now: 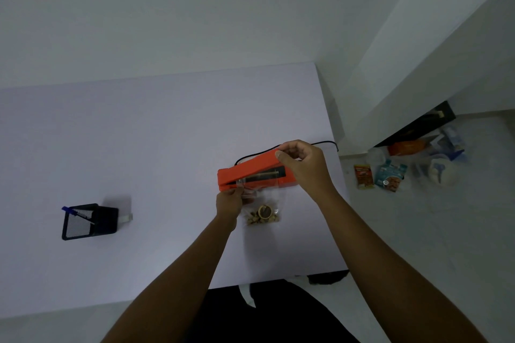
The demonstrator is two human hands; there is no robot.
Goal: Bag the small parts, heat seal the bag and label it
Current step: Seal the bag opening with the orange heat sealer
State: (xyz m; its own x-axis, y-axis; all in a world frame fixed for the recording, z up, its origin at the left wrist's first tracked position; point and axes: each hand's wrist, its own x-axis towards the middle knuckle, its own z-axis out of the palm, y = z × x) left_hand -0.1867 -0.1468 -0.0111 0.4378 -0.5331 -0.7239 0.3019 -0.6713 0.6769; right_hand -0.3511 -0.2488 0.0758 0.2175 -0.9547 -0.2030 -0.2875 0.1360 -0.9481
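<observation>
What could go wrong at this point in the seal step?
1. The left hand pinches the clear bag right at the orange heat sealer; fingers could get nipped or burned as the right hand lowers the lid.
2. The bag mouth looks creased, so the seal may wrinkle.
3. Parts may shift toward the seal line.

- Table (139,133): set against the rear wall, its right edge beside the floor.
- Heat sealer (250,172): on the table, right of centre, arm raised at its right end; cord (323,143) runs behind it toward the table's right edge.
- Bag (262,203): on the table in front of the sealer, its top edge in the sealer's mouth; small parts (263,216) inside, at its near end.
- Left hand (228,202): at the bag's left top corner.
- Right hand (302,164): on the raised arm's right end.
- Pen holder (89,221): on the table, well to the left; pen (78,213) in it.
- Packets (390,174): on the floor, right of the table.
</observation>
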